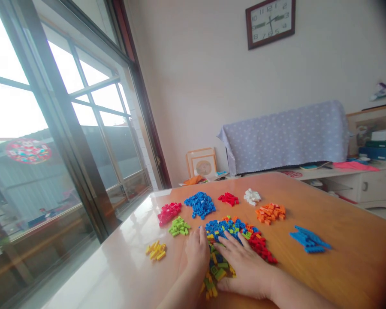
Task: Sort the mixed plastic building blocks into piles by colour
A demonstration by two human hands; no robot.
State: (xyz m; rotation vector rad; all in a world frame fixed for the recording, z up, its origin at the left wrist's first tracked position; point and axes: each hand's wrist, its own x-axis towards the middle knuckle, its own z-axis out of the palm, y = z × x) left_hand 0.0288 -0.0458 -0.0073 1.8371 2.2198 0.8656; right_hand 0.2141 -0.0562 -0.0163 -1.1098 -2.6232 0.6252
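Observation:
A mixed pile of toy building bricks [219, 272] lies on the wooden table in front of me, with blue, green, yellow, orange and red pieces. My left hand [197, 251] rests along the left side of this pile, its fingers stretched forward and close together. Over the pile's middle and right side, my right hand [244, 264] lies palm down with its fingers spread. Part of the pile is hidden beneath it. Red bricks [260, 245] show past the right fingers. No brick is visibly gripped in either hand.
Sorted heaps surround the pile: yellow [156, 250], lime green [179, 226], pink [169, 213], blue [200, 204], red [228, 198], white [252, 196] and orange [270, 213]. Long blue bricks [309, 239] lie right. A window stands left; a cloth-covered object [286, 137] is behind the table [347, 266].

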